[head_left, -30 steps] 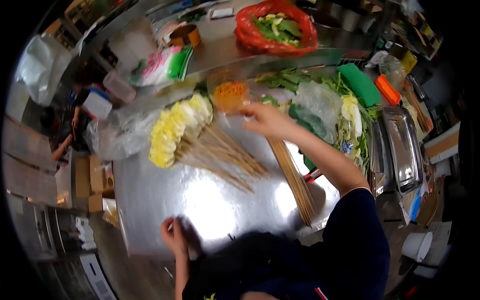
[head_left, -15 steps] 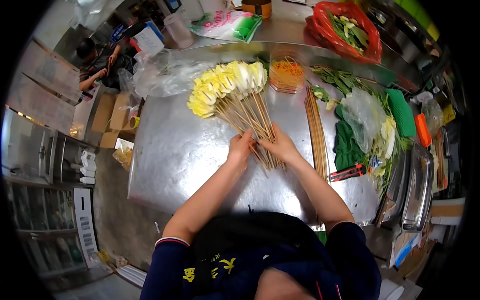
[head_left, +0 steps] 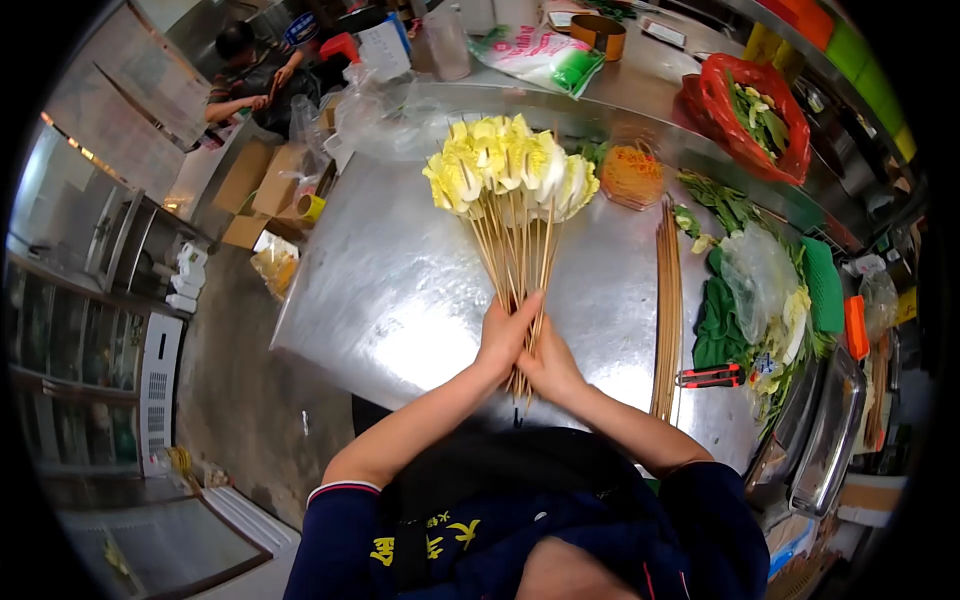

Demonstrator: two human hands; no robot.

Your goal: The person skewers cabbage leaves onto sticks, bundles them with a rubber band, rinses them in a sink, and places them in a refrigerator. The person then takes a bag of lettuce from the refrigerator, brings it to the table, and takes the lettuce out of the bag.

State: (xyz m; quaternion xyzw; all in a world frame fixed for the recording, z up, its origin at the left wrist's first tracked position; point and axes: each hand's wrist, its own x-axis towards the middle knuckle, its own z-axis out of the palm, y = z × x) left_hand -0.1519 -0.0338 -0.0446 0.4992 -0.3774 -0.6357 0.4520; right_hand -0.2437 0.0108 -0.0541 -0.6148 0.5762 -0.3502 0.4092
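Observation:
Both hands are wrapped round one bundle of wooden skewers [head_left: 517, 245] near the front of the metal table [head_left: 350, 290]. Pale yellow and white cabbage leaves [head_left: 510, 165] sit on the skewers' far ends, fanned out. My left hand [head_left: 503, 335] closes on the bundle from the left, its thumb over the sticks. From the right, my right hand [head_left: 553, 368] closes on it slightly lower; some of its fingers are hidden behind the sticks. Bare skewers [head_left: 667, 310] lie in a long pile to the right. Beyond them is a red and black cutter [head_left: 711, 376].
An orange-filled clear container [head_left: 632, 175] stands at the back. Greens, a clear bag [head_left: 752, 275] and green cloth [head_left: 718, 325] lie right. A red bag [head_left: 765, 120] and a packet [head_left: 540, 58] sit on the rear shelf. Another person [head_left: 250, 75] works at far left.
My hands, earlier apart with the right reaching toward the back, have come together on the skewers. The bundle is gathered more tightly and stands nearer upright in view. The view has shifted.

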